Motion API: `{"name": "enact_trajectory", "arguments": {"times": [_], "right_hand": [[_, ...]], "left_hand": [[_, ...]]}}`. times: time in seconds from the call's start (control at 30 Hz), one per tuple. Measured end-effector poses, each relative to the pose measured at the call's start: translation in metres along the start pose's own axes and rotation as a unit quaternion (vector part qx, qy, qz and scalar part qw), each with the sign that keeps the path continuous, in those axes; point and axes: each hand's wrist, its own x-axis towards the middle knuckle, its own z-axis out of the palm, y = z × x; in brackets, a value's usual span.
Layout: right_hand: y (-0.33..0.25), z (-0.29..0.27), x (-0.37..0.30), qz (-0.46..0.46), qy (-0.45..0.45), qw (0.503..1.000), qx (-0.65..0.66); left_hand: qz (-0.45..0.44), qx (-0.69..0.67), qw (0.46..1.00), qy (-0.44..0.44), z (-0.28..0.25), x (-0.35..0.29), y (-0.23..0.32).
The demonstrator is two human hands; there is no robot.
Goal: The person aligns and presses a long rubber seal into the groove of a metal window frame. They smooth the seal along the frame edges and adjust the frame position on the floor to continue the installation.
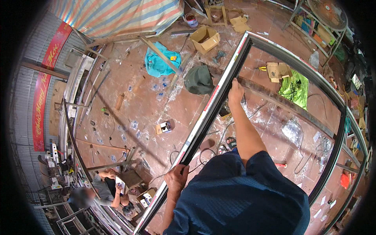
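A large rectangular dark door or window frame [213, 113] surrounds much of the space in front of me, its outer edge covered by white and red protective tape. My left hand [176, 178] is closed around its left side, close to my body. Farther up that same side, my right hand [235, 93] also grips the profile, with the arm stretched forward through the opening. The fingers of both hands are partly hidden by the frame. Below the far part of the frame runs a long brown beam [290, 107].
On the tiled floor lie a teal bag [158, 64], a cardboard box [205, 41], a dark grey-green bundle [198, 80], a yellow-green sheet [297, 88] and loose cables. Another person [105, 188] sits at lower left, holding something white. A fan [328, 15] stands far right.
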Motion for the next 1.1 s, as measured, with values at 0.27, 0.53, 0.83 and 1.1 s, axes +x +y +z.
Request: {"name": "enact_trajectory", "arguments": {"times": [0.27,0.53,0.83,1.1], "right_hand": [[-0.009,-0.002,-0.021,0.001,-0.016,0.997,-0.08],[0.017,-0.044,-0.155,0.002,-0.151,0.978,-0.144],[0.01,-0.088,-0.221,0.173,-0.376,0.91,-0.011],[0.0,-0.082,-0.175,0.142,-0.376,0.916,-0.002]], "left_hand": [[0.036,0.007,0.999,0.033,0.003,-0.001,-0.007],[0.047,0.014,0.998,0.04,0.005,0.0,-0.006],[0.044,0.008,0.999,0.026,0.001,0.0,-0.002],[0.026,0.019,0.999,0.03,0.006,-0.002,-0.003]]}}
